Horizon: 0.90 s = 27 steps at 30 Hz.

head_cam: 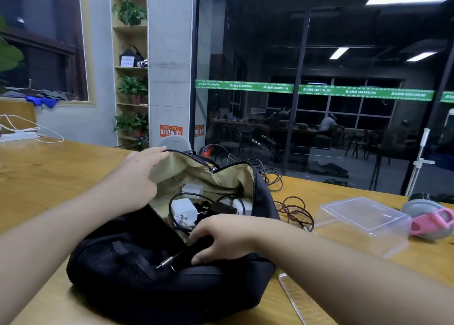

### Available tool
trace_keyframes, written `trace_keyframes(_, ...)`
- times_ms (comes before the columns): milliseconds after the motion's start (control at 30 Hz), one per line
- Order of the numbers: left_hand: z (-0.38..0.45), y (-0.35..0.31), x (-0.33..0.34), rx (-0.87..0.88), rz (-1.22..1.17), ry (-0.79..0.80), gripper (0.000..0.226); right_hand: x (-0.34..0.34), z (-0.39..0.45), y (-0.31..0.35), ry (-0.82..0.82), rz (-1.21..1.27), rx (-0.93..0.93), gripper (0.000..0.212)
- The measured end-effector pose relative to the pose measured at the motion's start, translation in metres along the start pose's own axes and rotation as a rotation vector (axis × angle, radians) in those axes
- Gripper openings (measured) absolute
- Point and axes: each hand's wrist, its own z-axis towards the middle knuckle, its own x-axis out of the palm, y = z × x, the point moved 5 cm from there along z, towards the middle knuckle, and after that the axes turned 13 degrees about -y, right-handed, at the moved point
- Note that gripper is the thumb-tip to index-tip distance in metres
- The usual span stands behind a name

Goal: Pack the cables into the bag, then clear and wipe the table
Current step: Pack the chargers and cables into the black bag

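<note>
A: From the head view, where does the packing stand?

B: Partway, I judge. The black bag (157,270) lies on the wooden table (44,177) with its mouth pulled open, tan lining showing. Inside sit a white charger (183,210), another white adapter (192,190) deeper in, and loops of black cable (186,196).

A: And the hands?

B: The left hand (137,177) grips the far-left rim of the opening, fingers curled over the edge, holding it wide. The right hand (221,236) is at the near edge of the mouth, fingers closed around something dark; a metal-tipped jack plug (167,262) pokes out just beside it, so I take it to be a cable end going in, though the grip itself is partly hidden.

A: What is left outside?

B: A reddish-brown cable (294,210) lies coiled on the table just right of the bag, and a tangle of grey cables (265,169) sits behind it. So the cables are not all packed.

A: The clearing and wiping?

B: Not begun, as far as I can see. A clear plastic box (363,224), a grey and pink object (432,219) beyond it, and a clear flat piece (292,295) near the front edge remain on the table. No cloth is in either hand.
</note>
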Motion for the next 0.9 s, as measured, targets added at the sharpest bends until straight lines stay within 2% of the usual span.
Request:
trace_keyframes(100, -0.001, -0.003, 0.000, 0.007, 0.008, 0.016, 0.080, -0.002, 0.002, -0.001, -0.106, 0.050, -0.008, 0.026)
trace_keyframes(300, -0.003, -0.009, -0.006, 0.009, 0.055, 0.065, 0.082, -0.008, 0.011, -0.010, -0.205, 0.163, 0.032, 0.024)
trace_keyframes(367, -0.003, -0.008, -0.007, 0.017, 0.057, 0.081, 0.083, -0.017, 0.017, -0.017, -0.334, 0.299, 0.107, 0.022)
trace_keyframes(467, -0.004, -0.011, -0.006, 0.023, 0.038, 0.105, 0.080, -0.035, 0.025, -0.037, -0.633, 0.535, 0.298, 0.013)
trace_keyframes(533, -0.002, -0.016, -0.004, 0.027, 0.020, 0.094, 0.078, -0.035, 0.030, -0.041, -0.704, 0.544, 0.352, 0.005)
trace_keyframes(567, -0.001, -0.018, -0.003, 0.029, 0.009, 0.077, 0.078, -0.032, 0.033, -0.038, -0.697, 0.535, 0.364, 0.004)
trace_keyframes(633, 0.004, -0.021, 0.002, 0.031, -0.014, 0.045, 0.078, -0.021, 0.038, -0.025, -0.642, 0.536, 0.362, 0.025)
trace_keyframes(733, 0.009, -0.028, 0.006, 0.029, -0.066, 0.024, 0.080, -0.003, 0.041, 0.002, -0.442, 0.621, 0.287, 0.050)
trace_keyframes(800, 0.010, -0.034, 0.008, 0.026, -0.087, 0.006, 0.082, -0.002, 0.036, 0.013, -0.318, 0.560, 0.221, 0.045)
trace_keyframes(833, 0.010, -0.036, 0.008, 0.029, -0.091, -0.001, 0.082, -0.006, 0.033, 0.016, -0.320, 0.514, 0.186, 0.040)
trace_keyframes(900, 0.010, -0.039, 0.010, 0.033, -0.095, -0.005, 0.083, -0.025, 0.023, 0.013, -0.430, 0.437, 0.178, 0.038)
